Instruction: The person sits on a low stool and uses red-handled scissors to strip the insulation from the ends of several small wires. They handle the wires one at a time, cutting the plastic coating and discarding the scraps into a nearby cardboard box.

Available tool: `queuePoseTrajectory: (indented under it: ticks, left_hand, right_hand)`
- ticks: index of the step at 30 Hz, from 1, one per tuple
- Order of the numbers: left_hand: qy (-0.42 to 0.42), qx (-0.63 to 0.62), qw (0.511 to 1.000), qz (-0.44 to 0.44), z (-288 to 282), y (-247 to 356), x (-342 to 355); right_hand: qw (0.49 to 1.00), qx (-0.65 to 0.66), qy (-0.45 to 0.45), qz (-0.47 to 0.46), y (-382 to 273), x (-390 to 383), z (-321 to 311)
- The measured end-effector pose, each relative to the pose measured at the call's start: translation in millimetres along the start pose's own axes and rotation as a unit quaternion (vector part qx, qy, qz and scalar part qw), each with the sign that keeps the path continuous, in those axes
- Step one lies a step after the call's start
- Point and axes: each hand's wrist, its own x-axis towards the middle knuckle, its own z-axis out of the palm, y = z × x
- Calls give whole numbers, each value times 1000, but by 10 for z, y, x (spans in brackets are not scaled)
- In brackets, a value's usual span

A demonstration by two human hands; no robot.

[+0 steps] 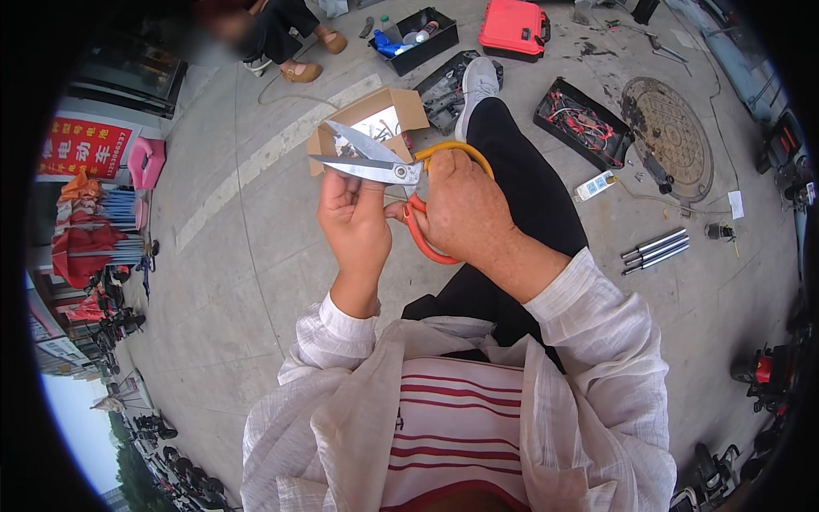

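Over the floor (281,247), near the open box (413,107), the scissors (397,172) are hanging between the two hands, blades spread and tips pointing left. The right hand (467,203) is gripping the handles, one yellow and one red, which are standing apart; the left hand (354,218) is half closed, holding the lower blade near its middle between thumb and fingers, though how firmly is not showing. That left grip is looking like the main risk: with a squeeze from the right, the upper blade could be swinging down toward the left fingertips, and with a slip along the metal, an edge could be cutting skin. A slack right hold could also be letting the scissors tip, sending their points toward the box or, if they are twisting around, toward the outstretched leg (522,158) and the shoe (479,84).
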Motion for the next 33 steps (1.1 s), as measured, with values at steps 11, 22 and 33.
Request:
queuePoseTrajectory:
  ticks: [11,22,33]
  left_hand:
    - [-9,-20,1000,-18,26,34,-5]
    - [-75,11,996,49,-140,-64,93]
    - [-115,19,993,-5,-265,10,138]
  right_hand:
    - [999,1,-45,13,-8,-15,-35]
    - [999,13,-30,-11,27,-27,-35]
    - [989,99,-106,38,25,-3,-88]
